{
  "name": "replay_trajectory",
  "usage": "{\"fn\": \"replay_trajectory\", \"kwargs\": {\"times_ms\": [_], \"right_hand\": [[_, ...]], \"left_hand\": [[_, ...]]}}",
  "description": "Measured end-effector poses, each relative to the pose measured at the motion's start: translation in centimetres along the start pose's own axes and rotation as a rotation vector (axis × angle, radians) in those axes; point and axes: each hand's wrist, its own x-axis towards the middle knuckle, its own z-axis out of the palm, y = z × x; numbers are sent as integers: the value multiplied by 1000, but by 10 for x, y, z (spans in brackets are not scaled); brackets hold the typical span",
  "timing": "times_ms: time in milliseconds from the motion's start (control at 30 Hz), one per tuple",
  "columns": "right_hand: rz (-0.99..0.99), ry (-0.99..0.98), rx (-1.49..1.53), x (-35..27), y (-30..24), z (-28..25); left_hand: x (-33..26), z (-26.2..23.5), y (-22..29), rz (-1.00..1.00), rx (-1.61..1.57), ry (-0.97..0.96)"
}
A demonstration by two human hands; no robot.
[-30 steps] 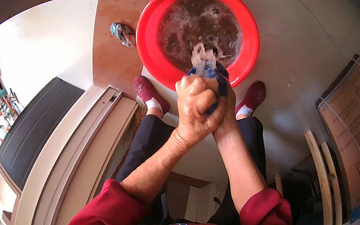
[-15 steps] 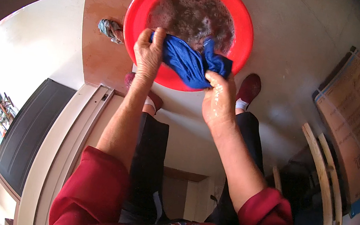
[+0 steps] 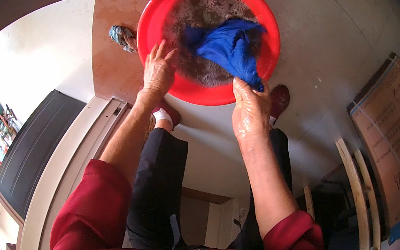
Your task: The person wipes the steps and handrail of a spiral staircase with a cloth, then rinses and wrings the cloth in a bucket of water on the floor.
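The right hand [image 3: 250,113] has its fingers [image 3: 245,87] pinched shut on a corner of the blue cloth [image 3: 228,46], right at the near rim of the red basin [image 3: 148,22]. From that pinch the cloth fans away from the fingertips, spreading up and leftward over the foamy grey water [image 3: 205,10] and lying mostly on its surface. The left hand [image 3: 159,69] holds nothing: its fingers [image 3: 165,55] are loosely spread and flat, draped over the basin's near-left rim with the tips just at the water's edge, a little apart from the cloth's left fringe.

Judging from this, the step in hand is hand-washing the cloth, at the point where it is opened out in the suds. The next move seems to call for the free left fingers to reach in beyond their tips and take hold of the far side of the cloth, so both hands can rub or wring it.

Further out from the left fingertips, a small crumpled teal rag [image 3: 122,37] lies on the tiled floor [image 3: 108,74] just beside the basin. A flat cardboard box [image 3: 396,140] leans well off to the right.
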Motion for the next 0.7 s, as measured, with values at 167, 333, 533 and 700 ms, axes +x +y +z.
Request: {"fn": "replay_trajectory", "kwargs": {"times_ms": [167, 333, 533, 700], "right_hand": [[-110, 17, -396, -2, 16, -8], [-830, -200, -1081, -9, 4, -2], [-864, -465, -1078, -13, -6, -6], [-749, -444, -932, -14, -13, -9]], "left_hand": [[15, -7, 52, 138, -506, -17], [32, -30, 72, 320, -687, -152], [48, -49, 54, 613, -545, -285], [30, -78, 59, 337, -758, -553]]}}
